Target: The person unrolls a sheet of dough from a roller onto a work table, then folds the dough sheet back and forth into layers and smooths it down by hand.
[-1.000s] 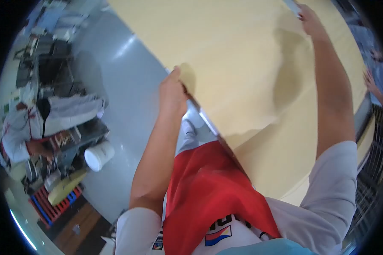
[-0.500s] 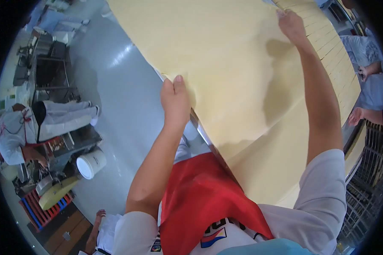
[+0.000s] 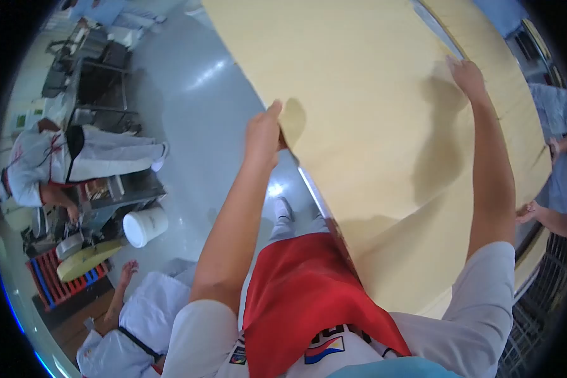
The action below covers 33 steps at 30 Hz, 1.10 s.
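A wide, pale yellow sheet (image 3: 359, 113), smooth like dough, covers most of the table in front of me. My left hand (image 3: 263, 135) pinches its left edge beside the metal table edge (image 3: 312, 189), thumb on top. Farther off to the right, my right hand (image 3: 468, 79) grips the sheet's right edge, fingers closed. Between my hands the sheet lies broad, with a shadow under my right hand and a raised fold nearer my body. Beyond my right hand lies another yellow layer (image 3: 516, 107) with small cuts in its edge.
A co-worker (image 3: 38, 164) stands at a bench on the left, near a white bucket (image 3: 145, 227). Another person (image 3: 145, 315) is close at lower left. A co-worker's hands (image 3: 528, 212) touch the table's right side. Metal racks (image 3: 545, 296) stand at lower right.
The right-hand layer's closely spaced cuts no longer show as before. My right hand appears farther right and lower. The person at lower left has come further into view.
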Available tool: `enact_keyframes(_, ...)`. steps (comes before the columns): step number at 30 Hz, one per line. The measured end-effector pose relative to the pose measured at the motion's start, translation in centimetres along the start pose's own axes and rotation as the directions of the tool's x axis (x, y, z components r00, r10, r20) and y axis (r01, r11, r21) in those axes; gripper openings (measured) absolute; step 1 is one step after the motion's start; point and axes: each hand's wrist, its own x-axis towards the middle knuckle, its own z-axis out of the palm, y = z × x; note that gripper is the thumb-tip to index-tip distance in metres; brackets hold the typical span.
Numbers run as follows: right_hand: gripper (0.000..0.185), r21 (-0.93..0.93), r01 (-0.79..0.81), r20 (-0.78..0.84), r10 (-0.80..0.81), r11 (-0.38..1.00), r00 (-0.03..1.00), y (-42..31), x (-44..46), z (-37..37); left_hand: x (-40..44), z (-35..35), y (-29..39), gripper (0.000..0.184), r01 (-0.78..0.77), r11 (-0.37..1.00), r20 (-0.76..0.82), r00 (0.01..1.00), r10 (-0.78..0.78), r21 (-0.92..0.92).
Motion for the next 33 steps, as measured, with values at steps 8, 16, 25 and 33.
enact_keyframes(8,0.059,0.112,-0.120,-0.256,0.145,0.986,0.956,2.0,-4.3,1.3,4.1,-1.6,-4.8,0.040,-0.426,0.551,-0.005,0.788,0.615,0.718)
enact_keyframes(16,0.069,0.349,-0.151,0.349,0.021,0.925,0.937,4.3,-5.0,1.0,-0.1,-1.3,-3.7,0.039,-0.033,0.871,-0.068,0.995,0.076,0.489)
enact_keyframes(25,0.064,0.029,-0.194,-0.103,0.196,0.981,0.975,4.8,-3.0,1.8,3.0,-0.1,-5.2,0.032,-0.352,0.764,0.025,0.914,0.404,0.540)
enact_keyframes(33,0.057,0.163,-0.183,0.305,0.126,0.970,0.944,7.1,-0.7,2.8,-1.2,1.1,-4.2,0.038,0.120,0.965,0.115,0.982,-0.149,0.232)
